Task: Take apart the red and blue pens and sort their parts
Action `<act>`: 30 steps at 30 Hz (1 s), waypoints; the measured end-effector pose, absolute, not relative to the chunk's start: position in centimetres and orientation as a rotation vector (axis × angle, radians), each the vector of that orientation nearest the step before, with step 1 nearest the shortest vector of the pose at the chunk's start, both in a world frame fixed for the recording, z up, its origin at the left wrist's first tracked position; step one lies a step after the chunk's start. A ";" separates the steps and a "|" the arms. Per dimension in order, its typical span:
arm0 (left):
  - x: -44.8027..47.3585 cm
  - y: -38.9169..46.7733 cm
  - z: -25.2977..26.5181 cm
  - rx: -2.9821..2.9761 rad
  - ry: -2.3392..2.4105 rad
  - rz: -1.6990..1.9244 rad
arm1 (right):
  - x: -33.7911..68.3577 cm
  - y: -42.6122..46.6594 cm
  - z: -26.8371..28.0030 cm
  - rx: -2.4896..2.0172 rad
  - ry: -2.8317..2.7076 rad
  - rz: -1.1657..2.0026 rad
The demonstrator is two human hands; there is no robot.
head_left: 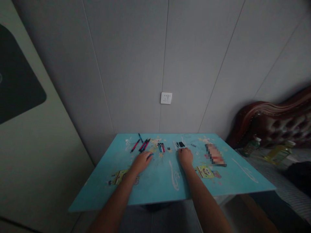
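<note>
My left hand (142, 162) rests on the light blue table, its fingers closed on a short blue pen part (150, 155). Beyond it lie several pens with pink and dark barrels (144, 145) and a blue one (140, 137). My right hand (186, 157) is closed low over the table. What its fingertips pinch, if anything, is too small to make out. Just past those fingers are white sticks (175, 145) and small black pieces (181, 144). Between the hands sits a row of short blue and red pen parts (161, 147), with a small dark piece (168, 149) beside it.
The table (155, 187) has printed cartoon figures and stands against a grey wall with a white socket (166, 98). Small springs (193, 145) and a blurred-out flat object (215, 155) lie to the right. Bottles (279, 152) stand on the bed beyond the table's right edge.
</note>
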State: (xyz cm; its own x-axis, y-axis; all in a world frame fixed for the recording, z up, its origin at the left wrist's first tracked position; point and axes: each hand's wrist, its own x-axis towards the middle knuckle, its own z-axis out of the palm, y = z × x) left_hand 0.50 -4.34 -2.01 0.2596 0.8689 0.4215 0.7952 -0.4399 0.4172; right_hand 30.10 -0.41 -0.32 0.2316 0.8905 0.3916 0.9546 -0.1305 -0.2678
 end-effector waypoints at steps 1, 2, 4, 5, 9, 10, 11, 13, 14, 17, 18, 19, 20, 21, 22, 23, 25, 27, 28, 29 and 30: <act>0.5 -4.4 -2.0 2.394 1.593 0.927 | 30.0 -0.3 -0.3 -2.047 -1.695 -0.191; 0.5 -4.4 -1.9 2.393 1.595 0.926 | 30.0 -0.3 -0.3 -2.036 -1.701 -0.195; 0.5 -4.4 -1.9 2.390 1.597 0.923 | 30.0 -0.5 -0.4 -2.007 -1.716 -0.204; 0.5 -4.4 -1.9 2.388 1.596 0.920 | 30.1 -0.7 -0.6 -1.991 -1.724 -0.207; 0.6 -4.4 -1.9 2.382 1.591 0.911 | 30.5 -1.4 -1.2 -1.924 -1.747 -0.206; 0.6 -4.4 -1.9 2.383 1.590 0.911 | 30.6 -1.4 -1.3 -1.910 -1.747 -0.205; 0.6 -4.4 -1.8 2.385 1.588 0.912 | 30.7 -1.4 -1.4 -1.896 -1.745 -0.203; 0.6 -4.5 -1.7 2.391 1.584 0.917 | 30.9 -1.4 -1.5 -1.866 -1.737 -0.198; 0.6 -4.5 -1.7 2.395 1.580 0.919 | 30.9 -1.3 -1.5 -1.849 -1.734 -0.195; 0.6 -4.7 -1.6 2.403 1.569 0.924 | 31.1 -1.3 -1.4 -1.781 -1.742 -0.182; 0.6 -4.7 -1.7 2.404 1.564 0.924 | 31.1 -1.3 -1.3 -1.750 -1.751 -0.177; 0.6 -4.7 -1.7 2.404 1.559 0.924 | 31.1 -1.4 -1.2 -1.715 -1.764 -0.170; 0.7 -4.7 -1.8 2.404 1.550 0.924 | 31.0 -1.5 -1.0 -1.675 -1.781 -0.163; 0.8 -4.7 -1.8 2.406 1.536 0.923 | 30.9 -1.6 -0.9 -1.630 -1.802 -0.154; 0.9 -4.7 -1.8 2.410 1.518 0.924 | 30.6 -1.7 -0.7 -1.580 -1.828 -0.144; 1.0 -4.7 -1.8 2.415 1.493 0.928 | 30.2 -1.8 -0.6 -1.526 -1.857 -0.132; 1.4 -4.4 -1.5 2.433 1.425 0.942 | 29.0 -2.0 -0.3 -1.410 -1.928 -0.106; 1.9 -3.8 -0.8 2.454 1.344 0.966 | 27.5 -2.0 0.1 -1.292 -2.003 -0.083; 2.3 -3.3 -0.5 2.464 1.302 0.981 | 26.7 -1.9 0.4 -1.222 -2.047 -0.076; 2.7 -2.8 -0.1 2.472 1.262 0.998 | 25.9 -1.6 0.7 -1.141 -2.096 -0.073; 3.1 -2.3 0.3 2.478 1.226 1.015 | 25.2 -1.3 0.9 -1.055 -2.148 -0.073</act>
State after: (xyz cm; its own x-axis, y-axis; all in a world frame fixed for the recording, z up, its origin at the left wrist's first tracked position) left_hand 3.07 -2.31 0.32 0.4214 0.7611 0.4931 0.6264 -0.6375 0.4486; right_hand 25.18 -1.34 0.95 -0.3969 0.6648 0.6329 0.7062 0.6616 -0.2521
